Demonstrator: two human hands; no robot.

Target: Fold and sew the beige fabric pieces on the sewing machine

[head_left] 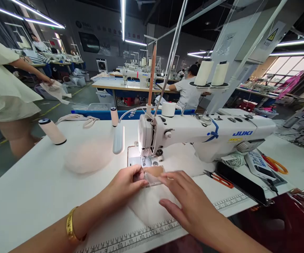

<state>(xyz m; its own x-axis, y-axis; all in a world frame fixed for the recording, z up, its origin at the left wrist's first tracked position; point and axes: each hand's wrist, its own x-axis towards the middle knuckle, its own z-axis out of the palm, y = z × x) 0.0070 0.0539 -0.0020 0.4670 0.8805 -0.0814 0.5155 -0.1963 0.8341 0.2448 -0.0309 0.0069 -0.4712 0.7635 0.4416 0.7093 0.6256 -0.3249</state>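
In front of the needle area of a white sewing machine (183, 131), my left hand (131, 181) pinches the edge of a sheer pale fabric piece (149, 207) between thumb and fingers. My right hand (186, 196) is at the fabric's right side, its fingers stretched out and the thumb apart, the fingertips resting at the cloth's edge. A small tan patch (154, 171) shows between the two hands, just below the metal needle plate (133, 156). The fabric spreads down over a ruler strip (131, 242) along the table's front edge. A round sheer pale piece (88, 156) lies on the left.
Thread cones (52, 131) and folded pale strips (77, 118) are at the back left. Orange thread snips (220, 180), a black phone (240, 182) and orange-handled scissors (275, 164) lie right of my right hand. A person (4, 77) carrying cloth stands beyond the table's left edge.
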